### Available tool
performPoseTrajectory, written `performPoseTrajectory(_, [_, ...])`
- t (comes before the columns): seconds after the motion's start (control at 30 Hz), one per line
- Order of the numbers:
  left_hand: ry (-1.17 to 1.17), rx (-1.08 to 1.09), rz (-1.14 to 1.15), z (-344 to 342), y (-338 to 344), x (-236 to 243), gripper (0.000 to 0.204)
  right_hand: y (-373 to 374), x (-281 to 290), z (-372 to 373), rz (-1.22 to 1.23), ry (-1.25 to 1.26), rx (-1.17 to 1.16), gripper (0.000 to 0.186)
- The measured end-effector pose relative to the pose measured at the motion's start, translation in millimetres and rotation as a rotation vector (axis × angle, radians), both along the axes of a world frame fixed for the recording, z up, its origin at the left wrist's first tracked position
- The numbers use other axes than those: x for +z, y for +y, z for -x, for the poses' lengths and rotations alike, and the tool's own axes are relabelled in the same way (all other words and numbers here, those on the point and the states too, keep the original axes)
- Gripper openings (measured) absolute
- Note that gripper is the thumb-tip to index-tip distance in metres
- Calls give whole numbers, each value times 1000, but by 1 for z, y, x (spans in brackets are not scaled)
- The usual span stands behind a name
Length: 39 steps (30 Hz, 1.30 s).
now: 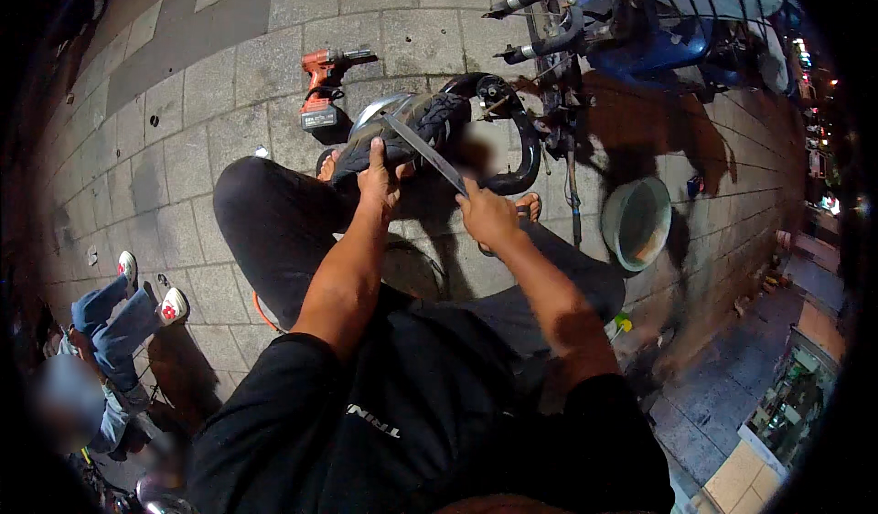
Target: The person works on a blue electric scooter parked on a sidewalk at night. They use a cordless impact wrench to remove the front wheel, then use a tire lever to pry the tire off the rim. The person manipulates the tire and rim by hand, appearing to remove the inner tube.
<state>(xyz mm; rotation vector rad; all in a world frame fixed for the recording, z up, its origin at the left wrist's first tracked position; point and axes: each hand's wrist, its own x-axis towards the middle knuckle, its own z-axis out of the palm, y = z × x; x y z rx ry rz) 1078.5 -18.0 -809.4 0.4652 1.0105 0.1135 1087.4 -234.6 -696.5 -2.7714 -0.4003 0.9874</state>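
Note:
A small wheel with a black treaded tyre (445, 114) and a silver rim (373, 112) stands tilted between my feet. My left hand (380, 177) is closed on the near side of the tyre, thumb pointing up along it. In my right hand (489, 212) is a long, flat metal tyre lever (425, 154), gripped at its near end. It slants up to the left across the tyre, its far tip at the rim's edge. How deep the tip sits under the tyre I cannot tell. A black curved frame part (529, 153) is just right of the wheel.
An orange cordless drill (317, 89) lies on the paving beyond the wheel. A blue vehicle (654, 52) with exposed fork legs (526, 52) is at the upper right. A greenish basin (637, 224) stands right. Someone in jeans (114, 331) is at the left.

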Motion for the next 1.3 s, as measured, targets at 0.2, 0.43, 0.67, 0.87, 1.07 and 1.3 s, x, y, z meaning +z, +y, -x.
performPoseTrajectory(0.2, [-27,68,93,11,-9,15,69,21,80,-15,98,-41,80,37])
performPoseTrajectory(0.43, [-105,-9,213,35,-26,20,76,97,175,-101,556,137,435,30])
performPoseTrajectory(0.67, [-34,22,203,39,-42,48,75,102,151,-38,423,13,372,39])
performPoseTrajectory(0.87, [-10,-152,156,29,-35,12,73,35,58,23,310,84,-60,59])
performPoseTrajectory(1.07, [81,-203,-24,29,-21,10,57,47,-54,61,159,94,-377,61])
performPoseTrajectory(1.3, [17,-199,-5,3,-11,-33,58,53,-132,32,80,63,-391,47])
